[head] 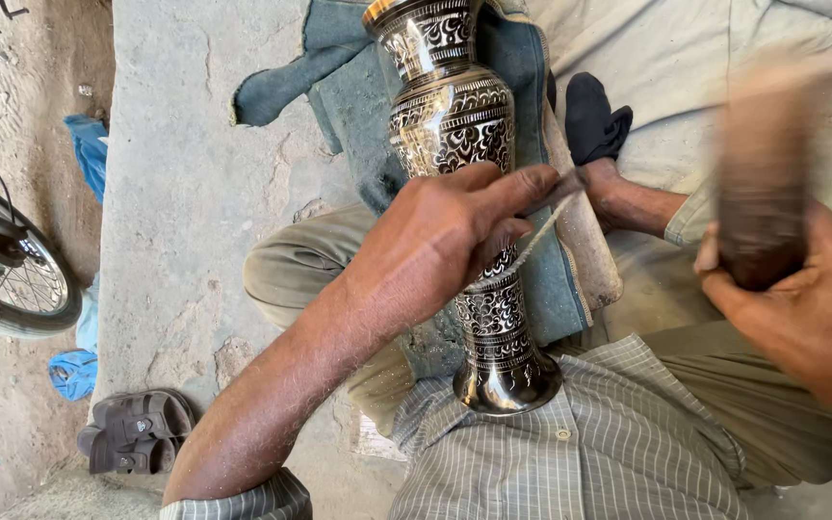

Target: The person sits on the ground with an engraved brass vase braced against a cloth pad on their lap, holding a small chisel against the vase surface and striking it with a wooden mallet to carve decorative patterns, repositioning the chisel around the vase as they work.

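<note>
A grey concrete slab (pixel 185 193) carries the work, with bare ground to the left holding a wheel (pixel 12 270), partly cut off, and a dark sandal (pixel 137 430). A blue-grey cloth (pixel 522 106) pads the person's lap. On it lies a tall engraved metal vase (pixel 455 116), base near, neck far and cut off. The left hand (pixel 445 236) rests on its middle, pinching a thin chisel (pixel 556 193). To the right, the right hand (pixel 811 308) grips a blurred wooden mallet (pixel 763 173), apart from the vase.

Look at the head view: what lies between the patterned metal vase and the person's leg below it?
A folded blue-grey cloth lies between the vase and the leg, seen in the head view.
</note>
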